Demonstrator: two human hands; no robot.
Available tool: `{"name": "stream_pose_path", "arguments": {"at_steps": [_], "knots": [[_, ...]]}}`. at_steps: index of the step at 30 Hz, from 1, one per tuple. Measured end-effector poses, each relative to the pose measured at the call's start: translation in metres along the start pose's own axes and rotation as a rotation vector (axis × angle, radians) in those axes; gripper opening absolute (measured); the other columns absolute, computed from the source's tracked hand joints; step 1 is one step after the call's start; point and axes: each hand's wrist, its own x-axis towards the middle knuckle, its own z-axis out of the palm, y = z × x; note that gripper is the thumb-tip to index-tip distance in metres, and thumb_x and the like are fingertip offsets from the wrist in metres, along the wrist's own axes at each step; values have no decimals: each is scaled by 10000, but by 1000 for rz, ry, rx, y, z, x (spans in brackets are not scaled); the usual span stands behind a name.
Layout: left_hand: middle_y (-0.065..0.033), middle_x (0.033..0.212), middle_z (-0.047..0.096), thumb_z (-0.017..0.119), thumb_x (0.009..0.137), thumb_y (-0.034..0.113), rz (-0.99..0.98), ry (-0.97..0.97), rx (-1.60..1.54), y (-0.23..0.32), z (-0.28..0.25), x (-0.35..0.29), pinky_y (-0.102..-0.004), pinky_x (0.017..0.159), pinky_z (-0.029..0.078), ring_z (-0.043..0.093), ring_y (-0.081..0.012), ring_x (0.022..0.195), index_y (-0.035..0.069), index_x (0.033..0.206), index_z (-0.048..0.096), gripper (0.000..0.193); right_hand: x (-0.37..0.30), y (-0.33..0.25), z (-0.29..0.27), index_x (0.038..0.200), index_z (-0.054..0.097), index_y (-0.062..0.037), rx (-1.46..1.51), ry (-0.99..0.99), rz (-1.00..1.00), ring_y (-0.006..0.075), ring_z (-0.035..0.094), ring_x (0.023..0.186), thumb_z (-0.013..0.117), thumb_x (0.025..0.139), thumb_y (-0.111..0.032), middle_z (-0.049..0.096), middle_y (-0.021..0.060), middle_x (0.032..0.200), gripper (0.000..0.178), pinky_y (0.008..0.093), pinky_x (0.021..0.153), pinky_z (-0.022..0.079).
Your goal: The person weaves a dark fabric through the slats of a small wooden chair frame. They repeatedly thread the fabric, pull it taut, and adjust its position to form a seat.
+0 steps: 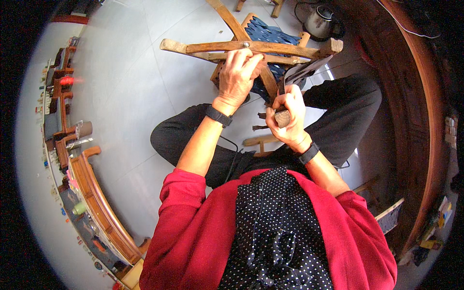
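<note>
A folding wooden stool frame [203, 47] with a blue woven seat [270, 33] is held up in front of me over my knees. My left hand [239, 72] grips its crossed wooden bars near a metal pivot bolt. My right hand [288, 116] is closed around a wooden tool handle, with a dark flat blade [302, 71] rising from it toward the right end of the frame. Both wrists carry black bands. I sit in dark trousers, a red cardigan and a dotted top.
A metal kettle [319, 21] stands on the floor at the top right. Dark carved wooden furniture [411, 121] curves along the right. A wooden bench arm [96, 193] and cluttered shelves lie at the left. Small wood pieces [258, 141] rest on the pale floor between my legs.
</note>
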Motion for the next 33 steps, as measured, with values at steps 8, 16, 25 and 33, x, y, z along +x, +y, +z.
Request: {"name": "stream_pose_path", "arguments": {"at_steps": [8, 16, 25, 33], "knots": [[-90, 1043, 565, 772, 707, -23, -263, 10, -4, -10, -24, -13, -420, 864, 514, 579, -317, 993, 81, 1112, 689, 425, 2, 1, -1, 789, 531, -70, 3, 4, -5, 327, 508, 841, 737, 615, -40, 481, 151, 875, 271, 393, 719, 449], [-119, 1012, 570, 732, 768, 59, -203, -14, -165, 26, -9, 5, -433, 816, 497, 581, -328, 931, 66, 993, 681, 231, 4, 0, -1, 789, 536, -72, 6, 17, 15, 308, 497, 818, 756, 652, -49, 471, 134, 861, 259, 387, 693, 438], [-90, 1109, 568, 653, 792, 75, -251, -251, -456, 61, -26, -42, -394, 884, 521, 543, -308, 1089, 21, 928, 688, 150, 5, -1, -1, 769, 531, -78, -23, 16, -48, 311, 509, 808, 773, 661, -67, 480, 129, 826, 265, 390, 695, 444], [-102, 1019, 560, 673, 749, 50, -79, -95, -163, 40, -13, -13, -394, 832, 493, 547, -321, 976, 69, 1015, 718, 271, 3, -4, 0, 783, 519, -78, -64, 40, -32, 320, 511, 816, 799, 679, -106, 492, 138, 872, 300, 401, 711, 451]]}}
